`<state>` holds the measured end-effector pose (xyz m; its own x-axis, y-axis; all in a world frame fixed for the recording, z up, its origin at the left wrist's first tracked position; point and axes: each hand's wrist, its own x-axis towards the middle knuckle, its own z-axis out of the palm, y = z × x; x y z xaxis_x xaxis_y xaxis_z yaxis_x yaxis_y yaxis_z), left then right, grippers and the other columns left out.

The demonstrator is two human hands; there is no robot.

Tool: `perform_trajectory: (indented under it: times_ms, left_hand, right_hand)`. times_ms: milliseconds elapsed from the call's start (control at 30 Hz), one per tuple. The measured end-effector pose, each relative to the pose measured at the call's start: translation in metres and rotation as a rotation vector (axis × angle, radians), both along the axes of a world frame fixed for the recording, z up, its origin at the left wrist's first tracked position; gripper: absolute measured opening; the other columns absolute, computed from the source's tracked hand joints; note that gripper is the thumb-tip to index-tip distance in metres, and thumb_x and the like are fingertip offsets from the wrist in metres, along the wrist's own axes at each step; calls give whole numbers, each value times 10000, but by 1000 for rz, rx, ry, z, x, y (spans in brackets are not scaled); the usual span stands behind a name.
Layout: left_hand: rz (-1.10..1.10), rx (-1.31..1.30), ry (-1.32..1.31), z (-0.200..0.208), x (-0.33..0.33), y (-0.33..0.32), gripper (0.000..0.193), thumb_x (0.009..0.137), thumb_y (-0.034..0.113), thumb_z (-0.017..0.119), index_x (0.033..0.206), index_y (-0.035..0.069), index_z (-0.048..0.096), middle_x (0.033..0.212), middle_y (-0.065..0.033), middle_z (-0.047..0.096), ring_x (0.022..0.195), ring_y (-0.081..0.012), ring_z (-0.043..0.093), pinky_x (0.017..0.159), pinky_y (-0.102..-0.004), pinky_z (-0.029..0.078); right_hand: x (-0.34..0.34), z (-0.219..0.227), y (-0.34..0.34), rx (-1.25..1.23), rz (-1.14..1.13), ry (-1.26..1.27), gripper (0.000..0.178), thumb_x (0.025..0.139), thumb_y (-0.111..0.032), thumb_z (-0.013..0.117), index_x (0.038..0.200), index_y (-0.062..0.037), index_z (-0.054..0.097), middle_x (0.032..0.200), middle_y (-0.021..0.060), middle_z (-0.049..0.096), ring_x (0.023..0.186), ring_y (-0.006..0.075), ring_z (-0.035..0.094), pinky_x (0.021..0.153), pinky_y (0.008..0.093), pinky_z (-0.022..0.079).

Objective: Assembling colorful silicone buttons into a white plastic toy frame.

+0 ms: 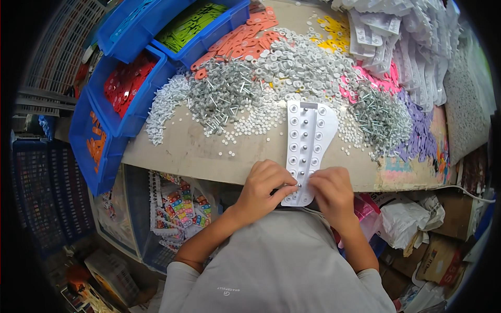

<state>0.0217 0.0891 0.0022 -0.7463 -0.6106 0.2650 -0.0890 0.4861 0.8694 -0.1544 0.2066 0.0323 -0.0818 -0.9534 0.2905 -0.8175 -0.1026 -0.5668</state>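
Observation:
A white foot-shaped plastic board [327, 124] lies lengthwise before me, its lower end over the table's near edge. Round white studs run down both its sides, and a row of metal pins [305, 147] stands along the middle channel. At the lower left of the board, my left hand [261, 187] is closed, thumb and forefinger pinched beside a pin. My right hand [335, 192] is curled closed at the lower right edge, its fingertips over the board. Whatever small piece either hand pinches is hidden by the fingers.
Metal pins with grey heads [219, 94] and more pins [383, 120] lie heaped on the table [177, 151]. Between them spread white washers [302, 62] and small discs [255, 124]. Blue bins [143, 107] stand left; purple pieces [417, 125] and stacked white plastic parts [412, 57] lie right.

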Motion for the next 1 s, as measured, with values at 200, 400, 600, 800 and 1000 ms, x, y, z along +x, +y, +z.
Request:
perform_trajectory:
  times_ms: [200, 400, 600, 800, 1000]
  left_hand:
    - [-15, -40, 6, 2, 3, 8, 158, 747, 53, 808, 859, 73, 698, 886, -27, 677, 892, -244, 609, 838, -368, 431]
    - [12, -95, -11, -1, 5, 16, 168, 734, 60, 813, 859, 81, 702, 902, -29, 657, 915, -243, 603, 854, -380, 421]
    - [67, -129, -19, -1, 6, 16, 183, 721, 66, 821, 861, 82, 704, 894, -32, 644, 905, -241, 600, 846, -386, 413]
    - [97, -126, -2, 2, 8, 13, 191, 723, 58, 825, 863, 78, 697, 887, -35, 642, 893, -242, 595, 838, -377, 406]
    - [112, -122, 24, -1, 9, 12, 189, 726, 64, 826, 861, 83, 696, 902, -33, 638, 903, -242, 589, 850, -381, 401]
  right_hand:
    - [-27, 7, 20, -259, -462, -247, 131, 818, 103, 660, 880, -4, 615, 887, 118, 628, 779, 259, 604, 731, 297, 475]
    - [-22, 9, 16, 26, -386, -172, 92, 855, -32, 689, 923, 13, 647, 850, 111, 606, 804, 240, 588, 753, 345, 463]
    - [-12, -11, 14, 269, -287, -254, 77, 871, -46, 682, 886, 16, 637, 793, 104, 580, 733, 229, 540, 694, 325, 442]
    - [-39, 12, 32, 209, -438, -760, 122, 964, -80, 578, 857, -28, 551, 799, -17, 495, 761, 87, 457, 712, 241, 383]
    - [-154, 48, 102, -588, -952, -513, 193, 1026, -198, 568, 871, -83, 562, 748, -23, 453, 660, 64, 376, 610, 230, 351]
